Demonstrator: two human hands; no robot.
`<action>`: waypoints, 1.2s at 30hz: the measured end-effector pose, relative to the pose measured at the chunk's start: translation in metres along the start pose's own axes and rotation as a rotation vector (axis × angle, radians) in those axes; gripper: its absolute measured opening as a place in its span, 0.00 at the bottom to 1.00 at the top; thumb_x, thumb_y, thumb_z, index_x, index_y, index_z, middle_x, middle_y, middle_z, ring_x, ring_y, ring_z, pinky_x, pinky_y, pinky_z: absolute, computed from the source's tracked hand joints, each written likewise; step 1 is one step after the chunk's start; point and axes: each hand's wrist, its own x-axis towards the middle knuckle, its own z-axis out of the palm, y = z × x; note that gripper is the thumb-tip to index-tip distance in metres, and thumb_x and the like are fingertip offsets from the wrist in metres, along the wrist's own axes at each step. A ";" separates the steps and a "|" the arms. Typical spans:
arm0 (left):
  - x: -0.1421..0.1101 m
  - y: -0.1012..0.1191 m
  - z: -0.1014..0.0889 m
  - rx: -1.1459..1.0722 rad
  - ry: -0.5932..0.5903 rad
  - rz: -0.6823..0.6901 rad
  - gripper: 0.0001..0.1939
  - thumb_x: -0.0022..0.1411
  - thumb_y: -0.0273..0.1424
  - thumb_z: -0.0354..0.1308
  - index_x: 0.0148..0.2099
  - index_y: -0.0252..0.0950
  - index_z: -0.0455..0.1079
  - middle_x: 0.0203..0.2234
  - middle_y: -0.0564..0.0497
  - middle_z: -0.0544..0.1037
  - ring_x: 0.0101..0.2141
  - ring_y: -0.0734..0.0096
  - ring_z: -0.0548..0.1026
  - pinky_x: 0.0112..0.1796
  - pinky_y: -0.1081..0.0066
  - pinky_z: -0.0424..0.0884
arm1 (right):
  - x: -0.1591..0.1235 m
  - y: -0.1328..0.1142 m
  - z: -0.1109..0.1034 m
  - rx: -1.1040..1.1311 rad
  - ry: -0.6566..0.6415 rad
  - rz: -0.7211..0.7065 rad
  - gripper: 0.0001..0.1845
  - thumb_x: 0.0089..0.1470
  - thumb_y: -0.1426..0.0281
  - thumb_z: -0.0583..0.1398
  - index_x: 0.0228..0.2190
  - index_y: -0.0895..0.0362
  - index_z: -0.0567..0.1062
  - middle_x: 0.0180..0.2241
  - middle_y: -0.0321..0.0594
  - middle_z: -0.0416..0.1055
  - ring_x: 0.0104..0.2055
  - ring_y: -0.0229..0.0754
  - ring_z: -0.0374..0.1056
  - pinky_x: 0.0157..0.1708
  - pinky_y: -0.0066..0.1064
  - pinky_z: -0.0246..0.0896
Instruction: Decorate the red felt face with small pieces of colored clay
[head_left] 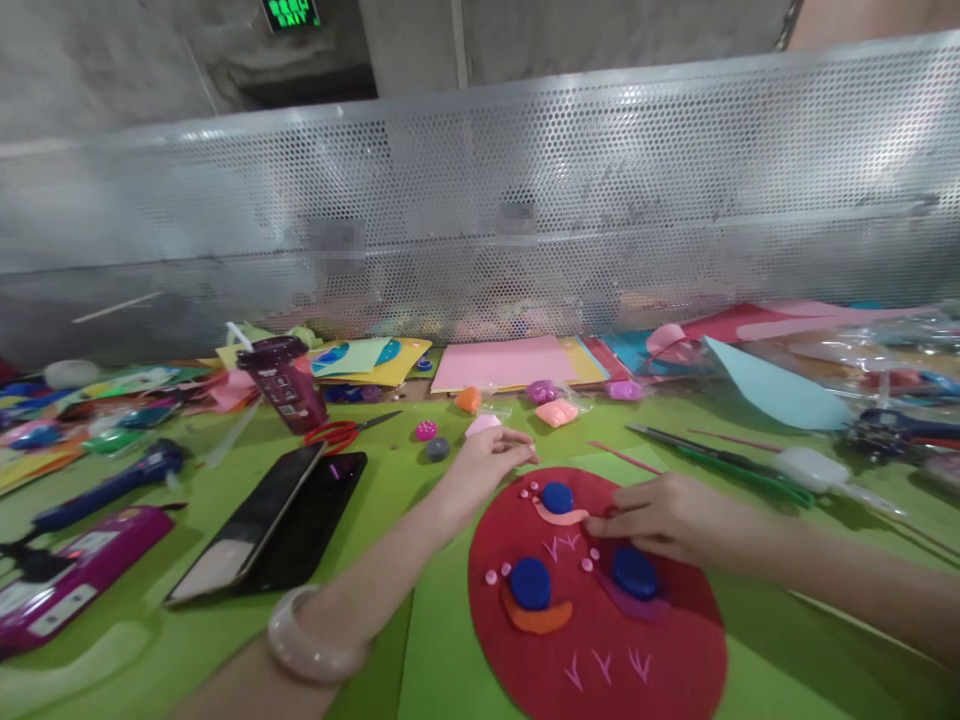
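Note:
A red paper circle (600, 640) lies on green paper and carries several clay shapes. Near its top, a salmon clay strip (559, 515) curves under a blue clay disc (557, 497). My right hand (667, 510) reaches in from the right, fingers stretched out, a fingertip touching the strip's right end. My left hand (491, 465) hovers by the circle's upper left edge, fingers loosely bent with a small gap at the tips, and I see nothing held. Lower down are a blue disc over an orange strip (540, 616) and another over a purple strip (637, 603). Small pink balls and pink V-shaped marks dot the circle.
Left of the hands are a phone (255, 520), a black case (319, 520), red-handled scissors (334, 434) and a lidded cup (285, 385). Bagged clay (556, 412) and paper sheets (502, 362) lie behind. Green-handled scissors (720, 460) rest at right. A perforated metal panel (480, 200) stands behind.

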 end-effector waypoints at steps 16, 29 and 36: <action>-0.001 0.004 0.002 0.034 0.046 -0.005 0.07 0.58 0.27 0.54 0.40 0.32 0.68 0.33 0.45 0.78 0.35 0.69 0.75 0.35 0.72 0.66 | -0.001 -0.002 -0.002 0.089 0.118 0.080 0.19 0.57 0.75 0.49 0.46 0.51 0.73 0.34 0.40 0.75 0.30 0.35 0.69 0.29 0.25 0.61; -0.005 0.009 0.007 -0.078 0.009 0.094 0.15 0.55 0.28 0.58 0.46 0.32 0.68 0.28 0.50 0.78 0.27 0.74 0.73 0.31 0.74 0.65 | 0.061 -0.003 -0.007 0.149 0.619 0.194 0.08 0.55 0.68 0.57 0.34 0.54 0.76 0.35 0.41 0.69 0.38 0.40 0.67 0.38 0.33 0.66; -0.002 0.003 0.005 -0.049 -0.018 0.117 0.24 0.54 0.31 0.59 0.54 0.33 0.64 0.28 0.50 0.79 0.27 0.72 0.74 0.33 0.71 0.66 | 0.061 -0.007 0.000 0.150 0.685 0.195 0.08 0.56 0.73 0.56 0.31 0.56 0.75 0.32 0.41 0.71 0.35 0.39 0.67 0.35 0.32 0.66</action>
